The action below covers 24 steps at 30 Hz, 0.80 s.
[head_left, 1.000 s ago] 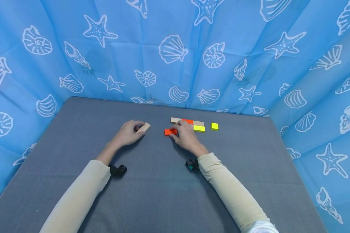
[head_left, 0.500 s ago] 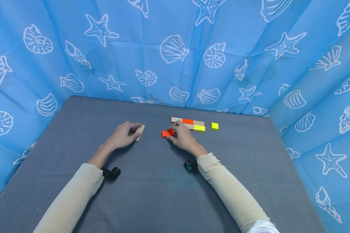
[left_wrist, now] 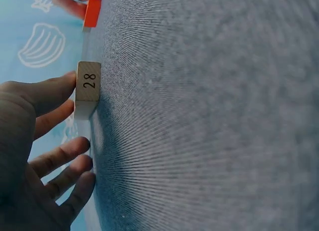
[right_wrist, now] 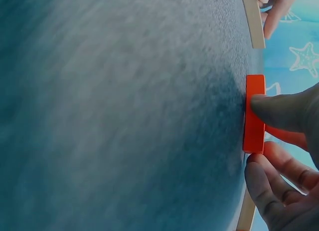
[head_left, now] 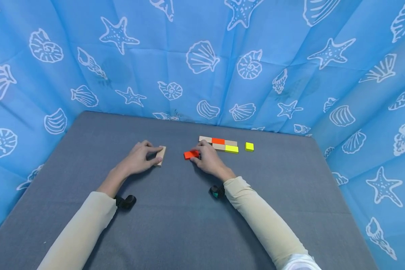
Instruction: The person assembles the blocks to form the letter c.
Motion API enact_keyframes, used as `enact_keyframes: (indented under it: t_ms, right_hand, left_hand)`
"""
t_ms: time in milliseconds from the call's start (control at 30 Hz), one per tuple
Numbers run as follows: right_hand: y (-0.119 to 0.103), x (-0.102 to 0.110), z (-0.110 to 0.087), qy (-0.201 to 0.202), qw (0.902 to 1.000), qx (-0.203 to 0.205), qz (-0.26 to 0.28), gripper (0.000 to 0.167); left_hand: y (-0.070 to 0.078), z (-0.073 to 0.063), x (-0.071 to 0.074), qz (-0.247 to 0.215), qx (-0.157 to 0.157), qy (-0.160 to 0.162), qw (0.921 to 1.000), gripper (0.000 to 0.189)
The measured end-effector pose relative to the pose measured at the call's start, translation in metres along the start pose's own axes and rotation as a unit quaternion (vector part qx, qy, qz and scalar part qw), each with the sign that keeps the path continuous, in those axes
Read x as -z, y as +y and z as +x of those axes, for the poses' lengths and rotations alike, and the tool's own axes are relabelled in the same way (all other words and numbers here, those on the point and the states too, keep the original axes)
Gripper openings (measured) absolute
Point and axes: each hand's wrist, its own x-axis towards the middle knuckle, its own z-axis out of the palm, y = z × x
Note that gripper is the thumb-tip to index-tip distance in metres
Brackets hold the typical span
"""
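My left hand [head_left: 136, 159] touches a plain wooden block [head_left: 161, 153] left of the middle of the table, thumb and index finger straight on its upper side. In the left wrist view, that block's end [left_wrist: 88, 81] bears the number 28, and the other fingers are spread off it. To the right, my right hand [head_left: 209, 159] pinches a red block [head_left: 189, 155] low at the table top. The right wrist view has the thumb on the near side of the red block [right_wrist: 254, 121], with the index finger partly hidden behind it.
Behind my right hand lie two rows of blocks: a wooden block [head_left: 205, 139], a red block [head_left: 218, 141] and another wooden block [head_left: 231, 143], with a yellow block [head_left: 231, 149] in front. A yellow piece [head_left: 249, 146] sits apart to the right. A blue curtain [head_left: 175, 67] borders the grey table [head_left: 175, 225].
My left hand has moved left and turned the wooden block to point more away from me, its fingers now straighter. My right hand has slid the red block left and slightly nearer.
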Motion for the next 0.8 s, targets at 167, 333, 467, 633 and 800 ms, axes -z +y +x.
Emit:
enact_keyframes:
  t_ms: [167, 333, 467, 633, 800]
  right_hand:
    - [-0.005, -0.004, 0.009, -0.008, 0.9999, -0.008, 0.003, 0.032]
    - [-0.011, -0.007, 0.02, -0.015, 0.9998, -0.014, -0.002, 0.033]
    - [-0.014, -0.009, 0.028, -0.014, 0.9998, -0.016, 0.002, 0.033]
    - [-0.017, -0.012, 0.036, -0.013, 0.9998, -0.014, 0.009, 0.033]
    - [-0.019, -0.014, 0.044, -0.019, 0.9994, -0.023, 0.014, 0.034]
  left_hand:
    - [0.001, -0.002, 0.0, 0.036, 0.003, 0.002, 0.9993, 0.053]
    - [0.004, -0.004, 0.0, 0.041, 0.01, 0.0, 0.9991, 0.054]
    - [0.005, -0.005, 0.0, 0.037, 0.015, 0.0, 0.9992, 0.054]
    - [0.005, -0.005, 0.0, 0.034, 0.022, 0.004, 0.9992, 0.054]
    - [0.005, -0.006, -0.001, 0.032, 0.025, 0.01, 0.9991, 0.053]
